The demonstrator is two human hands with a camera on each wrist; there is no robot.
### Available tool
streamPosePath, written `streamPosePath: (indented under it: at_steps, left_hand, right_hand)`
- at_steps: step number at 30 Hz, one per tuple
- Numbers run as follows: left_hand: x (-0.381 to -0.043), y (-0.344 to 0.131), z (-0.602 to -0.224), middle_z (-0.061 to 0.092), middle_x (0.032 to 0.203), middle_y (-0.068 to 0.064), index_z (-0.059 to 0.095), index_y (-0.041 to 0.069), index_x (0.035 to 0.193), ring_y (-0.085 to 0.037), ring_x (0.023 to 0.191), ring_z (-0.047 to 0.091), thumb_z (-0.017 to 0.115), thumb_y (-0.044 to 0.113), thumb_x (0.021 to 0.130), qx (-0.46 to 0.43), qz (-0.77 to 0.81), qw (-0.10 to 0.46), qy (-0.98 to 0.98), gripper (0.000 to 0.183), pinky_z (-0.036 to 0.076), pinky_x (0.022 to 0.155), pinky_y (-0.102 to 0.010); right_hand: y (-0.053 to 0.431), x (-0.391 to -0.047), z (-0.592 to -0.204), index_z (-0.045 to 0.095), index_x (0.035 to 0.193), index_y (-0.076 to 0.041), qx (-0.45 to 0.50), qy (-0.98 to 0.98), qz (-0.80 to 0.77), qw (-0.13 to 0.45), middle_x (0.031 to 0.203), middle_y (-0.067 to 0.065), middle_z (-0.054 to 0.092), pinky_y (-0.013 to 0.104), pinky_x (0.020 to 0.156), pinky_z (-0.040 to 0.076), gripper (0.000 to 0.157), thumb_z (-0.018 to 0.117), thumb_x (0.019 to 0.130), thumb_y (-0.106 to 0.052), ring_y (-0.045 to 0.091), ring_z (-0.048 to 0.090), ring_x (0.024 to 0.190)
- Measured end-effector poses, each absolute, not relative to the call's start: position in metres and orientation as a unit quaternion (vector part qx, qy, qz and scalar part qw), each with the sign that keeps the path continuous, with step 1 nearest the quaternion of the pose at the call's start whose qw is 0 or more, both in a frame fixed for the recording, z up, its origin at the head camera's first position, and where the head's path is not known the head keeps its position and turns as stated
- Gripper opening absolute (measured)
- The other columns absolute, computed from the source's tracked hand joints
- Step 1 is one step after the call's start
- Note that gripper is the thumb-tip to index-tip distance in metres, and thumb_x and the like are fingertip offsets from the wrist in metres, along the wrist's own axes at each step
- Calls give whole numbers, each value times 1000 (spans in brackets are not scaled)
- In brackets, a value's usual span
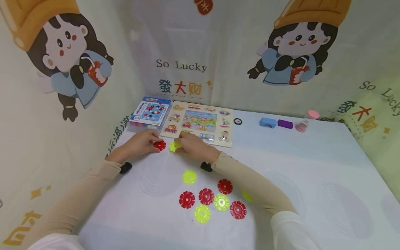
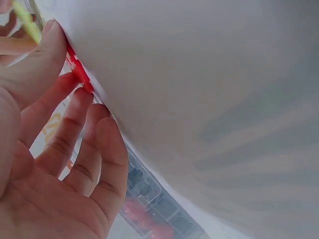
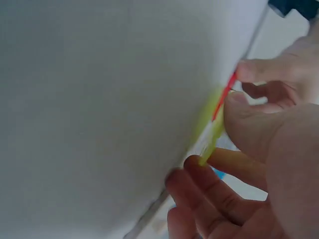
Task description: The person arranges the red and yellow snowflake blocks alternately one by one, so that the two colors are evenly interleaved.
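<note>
My left hand holds a red notched plastic disc by its edge, between thumb and fingers, low over the table. In the left wrist view the same red disc shows edge-on beside the fingertips. My right hand pinches a yellow-green notched disc, a short gap to the right of the red one. From the right wrist, that yellow-green disc appears tilted between thumb and fingers, and the red disc overlaps it.
Nearer the body lie several loose red discs and yellow-green discs. Behind the hands are a picture puzzle board and a boxed set. A black round chip, blue block, purple block and pink-capped hourglass stand along the back.
</note>
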State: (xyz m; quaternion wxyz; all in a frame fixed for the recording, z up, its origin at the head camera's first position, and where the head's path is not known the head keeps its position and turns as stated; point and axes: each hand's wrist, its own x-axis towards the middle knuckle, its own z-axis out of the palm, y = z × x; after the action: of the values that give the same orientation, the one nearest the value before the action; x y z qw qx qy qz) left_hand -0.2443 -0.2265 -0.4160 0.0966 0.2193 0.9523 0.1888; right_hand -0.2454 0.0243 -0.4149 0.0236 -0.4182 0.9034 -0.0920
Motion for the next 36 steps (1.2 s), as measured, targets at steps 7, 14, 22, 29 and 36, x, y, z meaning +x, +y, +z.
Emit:
streamPosePath:
  at_steps: [7,14,22,29,36]
  left_hand:
    - [-246,-221,-415,59,109,-2,64,18,124,-19,88,50,80,31,74,213,181,102,955,54,45,74,-28]
    - [-246,-221,-414,60,109,-3,64,18,124,-20,88,51,80,31,74,215,171,99,956,54,45,73,-28]
    - [-246,-219,-413,60,112,-4,63,19,125,-19,91,52,80,30,74,212,162,89,960,55,46,76,-30]
    - [-241,-215,-413,61,117,-6,60,20,128,-22,99,55,80,33,75,230,130,68,962,58,49,83,-38]
    - [-241,-200,-409,61,126,-2,64,23,125,-25,119,51,79,37,75,271,131,77,951,54,43,99,-47]
  right_hand:
    - [5,-252,-422,68,112,-21,-385,923,-6,13,103,-1,58,32,74,46,36,67,84,-45,16,54,88]
    - [1,-248,-416,64,122,-26,-376,926,-1,22,104,1,55,30,66,44,40,64,87,-45,17,50,83]
    - [11,-243,-411,54,135,-28,-372,926,-35,46,113,2,57,30,69,45,56,66,84,-49,15,51,91]
    - [51,-201,-400,56,133,-25,-417,901,-91,78,117,1,61,27,77,47,54,66,85,-46,13,56,96]
    - [74,-131,-399,59,129,-29,-518,850,-72,71,113,-5,61,25,81,45,47,64,86,-47,10,54,97]
